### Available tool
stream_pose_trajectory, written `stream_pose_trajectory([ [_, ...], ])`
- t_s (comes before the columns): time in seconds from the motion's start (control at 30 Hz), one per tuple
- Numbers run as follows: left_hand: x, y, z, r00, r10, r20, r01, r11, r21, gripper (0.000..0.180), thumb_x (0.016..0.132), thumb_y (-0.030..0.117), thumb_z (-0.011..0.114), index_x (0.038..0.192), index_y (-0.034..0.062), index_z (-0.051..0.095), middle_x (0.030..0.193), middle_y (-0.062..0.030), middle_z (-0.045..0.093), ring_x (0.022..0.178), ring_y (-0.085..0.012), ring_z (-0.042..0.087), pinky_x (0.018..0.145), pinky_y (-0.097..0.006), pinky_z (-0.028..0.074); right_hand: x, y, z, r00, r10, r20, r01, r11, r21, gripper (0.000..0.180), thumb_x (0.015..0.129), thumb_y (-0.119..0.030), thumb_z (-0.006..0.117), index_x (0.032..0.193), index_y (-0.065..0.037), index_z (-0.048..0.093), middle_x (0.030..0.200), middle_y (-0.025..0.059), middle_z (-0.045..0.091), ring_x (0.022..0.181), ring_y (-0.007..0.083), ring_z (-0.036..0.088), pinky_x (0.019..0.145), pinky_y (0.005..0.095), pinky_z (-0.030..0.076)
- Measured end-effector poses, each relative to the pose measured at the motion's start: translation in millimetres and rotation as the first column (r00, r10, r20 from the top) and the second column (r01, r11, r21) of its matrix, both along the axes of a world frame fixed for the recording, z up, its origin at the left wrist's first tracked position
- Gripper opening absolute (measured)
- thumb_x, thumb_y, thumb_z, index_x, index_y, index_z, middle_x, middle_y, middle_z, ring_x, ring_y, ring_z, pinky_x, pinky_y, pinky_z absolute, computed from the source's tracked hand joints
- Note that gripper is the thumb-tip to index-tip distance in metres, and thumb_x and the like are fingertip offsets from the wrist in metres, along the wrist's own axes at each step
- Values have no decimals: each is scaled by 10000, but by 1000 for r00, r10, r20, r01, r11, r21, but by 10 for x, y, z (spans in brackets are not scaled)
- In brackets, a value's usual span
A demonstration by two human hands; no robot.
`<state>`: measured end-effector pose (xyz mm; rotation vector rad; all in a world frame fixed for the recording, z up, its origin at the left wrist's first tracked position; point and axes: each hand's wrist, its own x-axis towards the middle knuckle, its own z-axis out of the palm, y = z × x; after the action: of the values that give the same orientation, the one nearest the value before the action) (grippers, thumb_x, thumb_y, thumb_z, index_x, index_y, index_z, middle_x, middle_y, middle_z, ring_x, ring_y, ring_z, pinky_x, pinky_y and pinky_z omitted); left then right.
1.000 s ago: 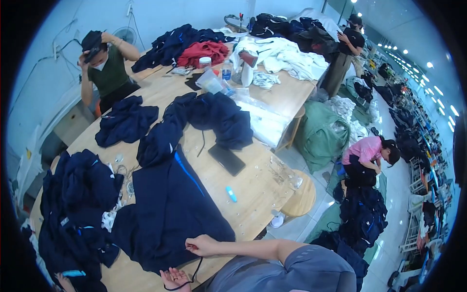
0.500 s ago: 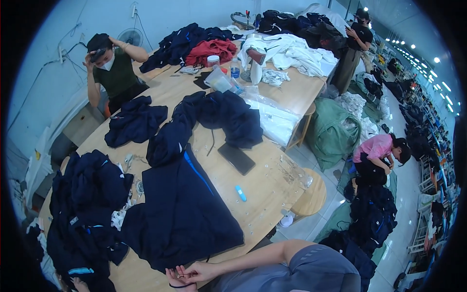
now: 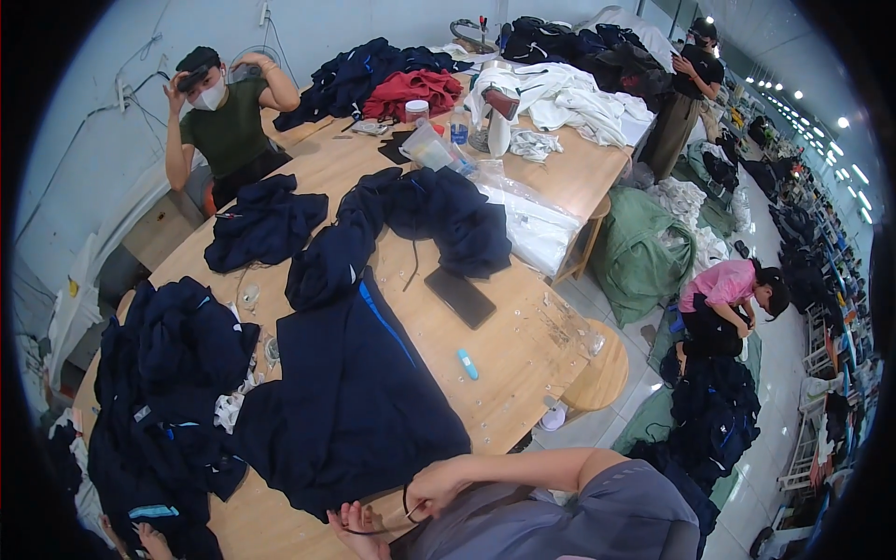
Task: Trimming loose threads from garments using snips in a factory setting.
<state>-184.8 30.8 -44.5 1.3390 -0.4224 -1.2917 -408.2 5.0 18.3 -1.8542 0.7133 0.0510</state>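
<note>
Pinching black cord [image 3: 407,509] — right hand [image 3: 437,487] grip | left hand [image 3: 355,527] spread beneath — navy garment [image 3: 359,411] just above

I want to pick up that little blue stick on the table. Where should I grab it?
Pinch the blue stick across its middle, on the two long sides, coming straight down. It lies flat and alone on the bare table, so nothing blocks your fingers.

A phone [image 3: 460,297] and blue tube [image 3: 468,364] are lying on the table [image 3: 523,345]; a green sack [image 3: 639,252] is standing beside it.
</note>
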Motion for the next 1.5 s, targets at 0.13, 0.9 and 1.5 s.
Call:
stream_pose_trajectory([
  [0.13, 244, -89, -76, 996, 48, -73, -39, 992, 118, 293, 808, 165, 649, 1034, 95, 476, 874, -83, 604, 746, -176, 622, 549, -252, 492, -141, 35, 89, 945, -150, -289, 76, 964, -254, 244, 674, -236, 707, 758, -36, 595, 703, 135, 626, 746, 312, 620, 607, 409, 457],
  [0.9, -884, -371, 900, 688, -440, -578, 393, 895, -212, 452, 942, 372, 415, 1057, -54, 511, 1048, -131, 571, 984, -195, 544, 892, -304, 427, 51, -71, 359, 303, -738, 603, 907, 418, 56, 266, 802, -243, 672, 791, -31, 511, 539, 6, 444, 477, 69, 390, 443, 225, 319],
  [1.5, -554, -238, 923, 706, -231, -669, 62, 962, -267, 368, 922, 362, 454, 1138, 73, 528, 1147, -66, 557, 1104, -204, 488, 960, -430, 407, 307, 185, 695, 342, -731, 591, 665, 632, 397, 140, 863, -99, 578, 758, -23, 526, 644, -49, 478, 599, -3, 411, 495, 170, 336],
])
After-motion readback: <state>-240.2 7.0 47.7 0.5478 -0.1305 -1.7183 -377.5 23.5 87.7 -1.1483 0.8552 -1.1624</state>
